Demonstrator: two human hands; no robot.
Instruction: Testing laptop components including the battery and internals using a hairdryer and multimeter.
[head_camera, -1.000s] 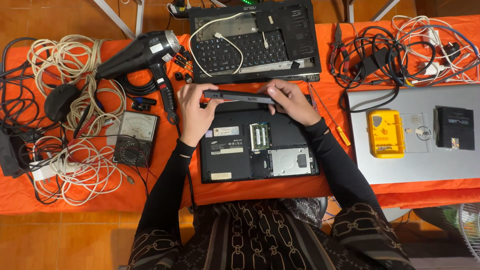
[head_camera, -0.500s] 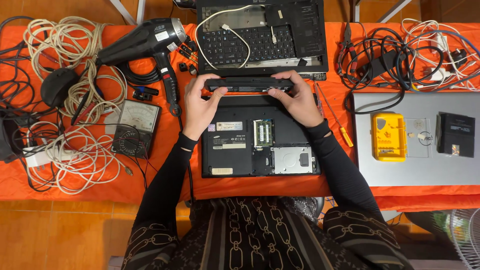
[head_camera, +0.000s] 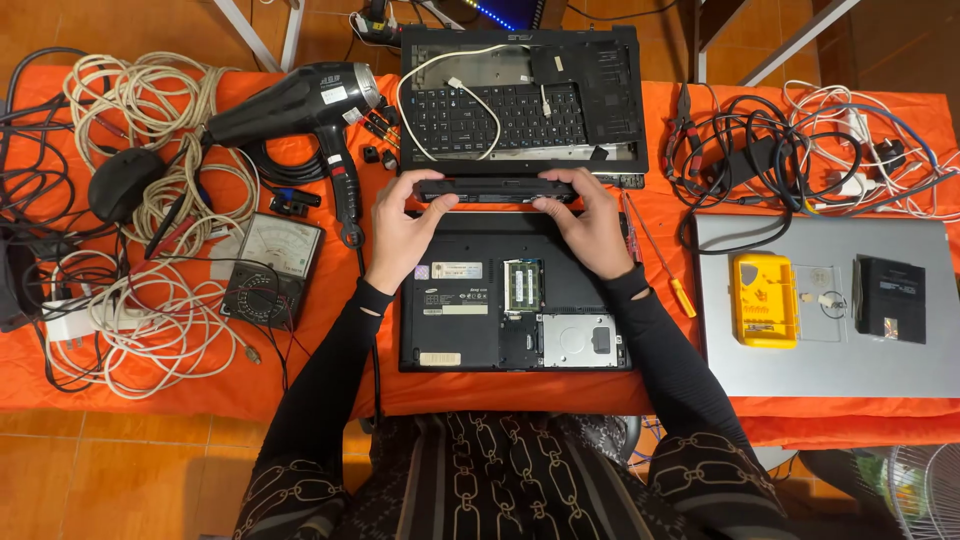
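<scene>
A black laptop lies bottom-up on the orange table, its hatch open on memory sticks and a silver drive bay. Along its far edge sits a long black battery pack. My left hand grips the battery's left end and my right hand grips its right end, thumbs on top. Both arms wear black sleeves.
Past the battery lies a dismantled laptop keyboard shell with a white cable. A black hair dryer, an analogue multimeter and cable coils sit left. A screwdriver, a silver laptop with a yellow case sit right.
Both hands have carried the battery pack away from me, from over the laptop's bottom to the laptop's far edge. The view has shifted slightly.
</scene>
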